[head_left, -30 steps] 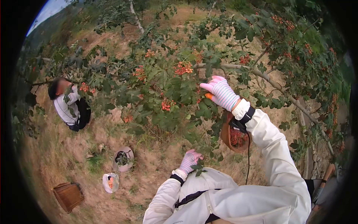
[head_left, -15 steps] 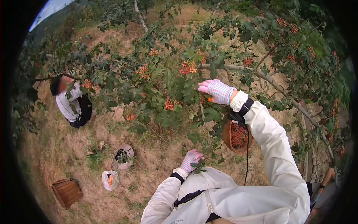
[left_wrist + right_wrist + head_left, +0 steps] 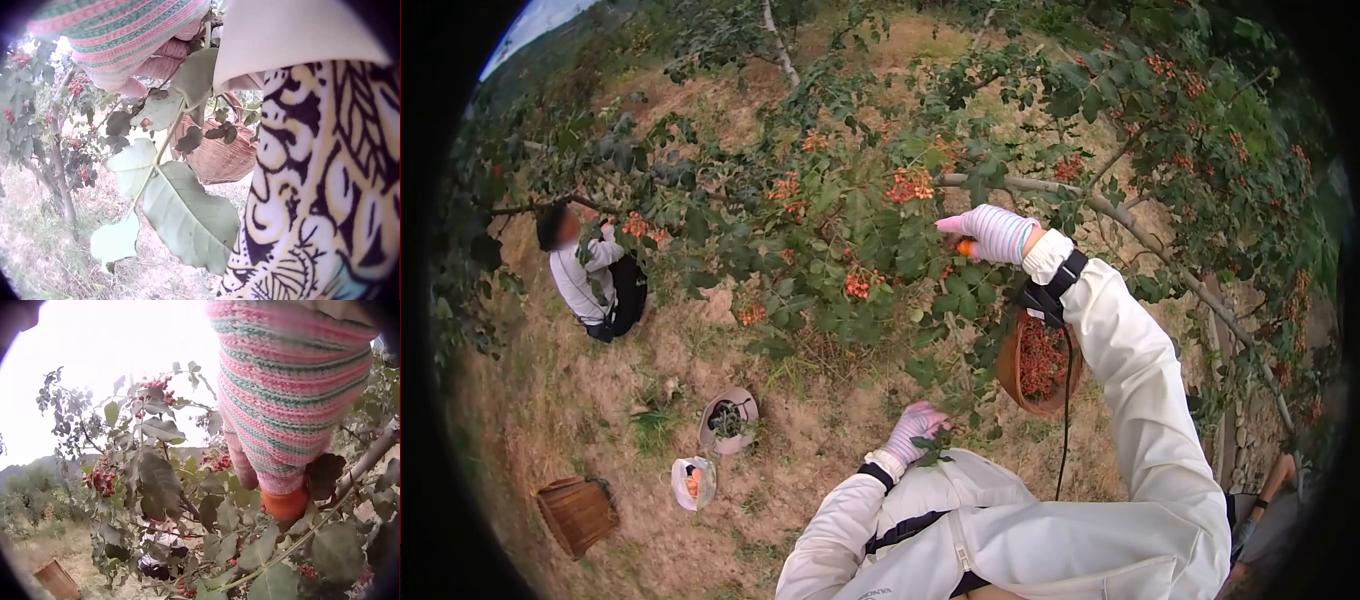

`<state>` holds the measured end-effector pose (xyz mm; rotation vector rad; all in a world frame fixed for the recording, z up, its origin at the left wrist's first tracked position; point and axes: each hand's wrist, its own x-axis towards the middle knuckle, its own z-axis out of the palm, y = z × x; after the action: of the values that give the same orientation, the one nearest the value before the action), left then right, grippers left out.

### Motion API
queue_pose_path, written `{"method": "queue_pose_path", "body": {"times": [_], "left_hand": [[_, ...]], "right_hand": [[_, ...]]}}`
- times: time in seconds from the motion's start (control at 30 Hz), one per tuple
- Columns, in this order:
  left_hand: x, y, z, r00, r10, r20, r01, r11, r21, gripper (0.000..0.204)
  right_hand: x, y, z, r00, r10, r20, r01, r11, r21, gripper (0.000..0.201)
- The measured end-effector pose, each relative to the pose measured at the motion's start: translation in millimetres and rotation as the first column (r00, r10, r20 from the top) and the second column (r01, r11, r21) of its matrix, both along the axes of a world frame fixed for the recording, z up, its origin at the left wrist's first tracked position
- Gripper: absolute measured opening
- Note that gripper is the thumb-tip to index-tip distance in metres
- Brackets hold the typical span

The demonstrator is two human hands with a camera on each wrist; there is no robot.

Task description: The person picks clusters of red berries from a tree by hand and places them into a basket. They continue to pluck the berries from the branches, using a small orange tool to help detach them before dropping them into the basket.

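My right hand (image 3: 998,234), in a pink striped knit glove, is raised among the leaves below a bare branch (image 3: 1040,184). An orange cover (image 3: 284,504) sits on one of its digits. Clusters of small red berries (image 3: 909,185) hang just left of its fingertips; leaves and the hand's back hide what lies between the fingers. Low, near my lap, my left hand (image 3: 908,432) wears a matching glove. Its fingers curl round a leafy twig (image 3: 164,156), whose broad leaves hang below the hand in the left wrist view.
A basket of red berries (image 3: 1043,362) hangs below my right forearm. On the ground to the left are a hat (image 3: 743,402), a white plastic bag (image 3: 680,492) and a woven basket (image 3: 575,517). Another person (image 3: 585,275) crouches at far left. Thorns show along a stem (image 3: 325,515).
My right hand dropped slightly and turned, its fingers drawing in from a spread pose toward the leaves. The left hand has stayed with the twig. The camera view shifted slightly.
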<state>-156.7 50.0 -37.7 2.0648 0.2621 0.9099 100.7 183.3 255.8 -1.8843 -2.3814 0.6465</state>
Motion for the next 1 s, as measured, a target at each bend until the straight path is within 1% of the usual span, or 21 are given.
{"method": "queue_pose_path", "body": {"times": [0.07, 0.2, 0.23, 0.33, 0.4, 0.47, 0.5, 0.53, 0.57, 0.6, 0.63, 0.67, 0.7, 0.73, 0.77, 0.8, 0.83, 0.87, 0.93, 0.97, 1.0], "left_hand": [[-3, 2, -7, 0.960, -0.153, -0.235, 0.116, 0.980, -0.163, 0.019], [-1, 4, -3, 0.959, -0.161, -0.235, 0.123, 0.978, -0.169, 0.019], [3, 3, 0, 0.988, -0.101, -0.120, 0.088, 0.990, -0.113, 0.014], [7, 4, 4, 0.994, -0.083, -0.068, 0.081, 0.996, -0.041, 0.009], [10, 6, 2, 0.985, -0.115, -0.128, 0.113, 0.993, -0.022, 0.010], [10, 6, -3, 0.996, -0.076, -0.041, 0.075, 0.996, -0.039, 0.012], [7, 5, -7, 0.995, -0.087, -0.045, 0.085, 0.996, -0.038, 0.012], [5, 3, -10, 0.991, -0.124, -0.045, 0.112, 0.971, -0.212, 0.014], [5, 3, -13, 0.987, -0.155, -0.037, 0.129, 0.916, -0.381, 0.016], [7, 4, -11, 0.988, -0.153, -0.032, 0.129, 0.916, -0.380, 0.016], [9, 2, -6, 0.994, -0.095, -0.060, 0.004, 0.562, -0.827, 0.004], [11, -1, -4, 0.992, -0.065, -0.112, -0.112, 0.011, -0.994, 0.012], [7, 0, -10, 0.991, -0.084, -0.100, -0.087, 0.148, -0.985, 0.009], [3, 1, -13, 0.992, -0.083, -0.100, -0.088, 0.142, -0.986, 0.009], [0, 3, -16, 0.987, -0.130, -0.092, -0.036, 0.376, -0.926, 0.007], [-2, 4, -19, 0.979, -0.179, -0.096, 0.027, 0.584, -0.811, 0.006], [-5, 5, -30, 0.982, -0.165, -0.087, 0.105, 0.874, -0.475, 0.004], [-5, 1, -29, 0.981, -0.173, -0.092, 0.109, 0.872, -0.478, 0.004], [-1, 1, -24, 0.980, -0.159, -0.122, -0.036, 0.460, -0.887, 0.010], [-4, 7, -35, 0.967, -0.172, -0.186, 0.097, 0.930, -0.355, 0.016], [-4, 4, -32, 0.963, -0.187, -0.196, 0.108, 0.928, -0.356, 0.016]], "right_hand": [[-6, -2, 0, 0.997, 0.003, 0.083, -0.008, 0.998, 0.058, 0.048], [-28, 2, -8, 0.889, -0.044, 0.455, -0.066, 0.972, 0.224, 0.031], [-31, -1, -24, 0.853, -0.074, 0.516, -0.182, 0.885, 0.428, 0.019], [-29, 6, -52, 0.830, -0.220, 0.512, -0.163, 0.782, 0.601, 0.016], [-13, 15, -38, 0.872, -0.394, 0.289, -0.002, 0.589, 0.808, 0.021], [-10, 3, -8, 0.949, -0.312, -0.031, 0.192, 0.501, 0.844, 0.036], [-4, -5, -10, 0.919, -0.254, -0.302, 0.393, 0.515, 0.762, 0.049], [-9, -14, -6, 0.753, -0.163, -0.637, 0.594, 0.585, 0.552, 0.047], [-10, -47, 0, 0.660, -0.184, -0.728, 0.657, 0.611, 0.441, 0.046], [-5, -74, -4, 0.696, -0.195, -0.691, 0.660, 0.553, 0.509, 0.046], [-2, -104, -10, 0.695, -0.302, -0.653, 0.702, 0.481, 0.525, 0.046], [-2, -135, -18, 0.652, -0.338, -0.679, 0.747, 0.444, 0.495, 0.045], [13, -161, -41, 0.612, -0.419, -0.671, 0.789, 0.389, 0.476, 0.044], [28, -187, -69, 0.551, -0.457, -0.699, 0.832, 0.367, 0.416, 0.043], [46, -210, -96, 0.444, -0.679, -0.585, 0.896, 0.338, 0.288, 0.044], [65, -229, -128, 0.577, -0.775, -0.258, 0.782, 0.433, 0.448, 0.046], [67, -234, -137, 0.569, -0.823, -0.007, 0.751, 0.516, 0.412, 0.046], [68, -239, -142, 0.534, -0.810, 0.242, 0.728, 0.586, 0.356, 0.045], [73, -211, -121, 0.628, -0.751, -0.205, 0.768, 0.555, 0.320, 0.037], [60, -188, -97, 0.604, -0.628, -0.491, 0.793, 0.538, 0.287, 0.036], [34, -164, -54, 0.559, -0.400, -0.726, 0.769, 0.577, 0.275, 0.035]]}}
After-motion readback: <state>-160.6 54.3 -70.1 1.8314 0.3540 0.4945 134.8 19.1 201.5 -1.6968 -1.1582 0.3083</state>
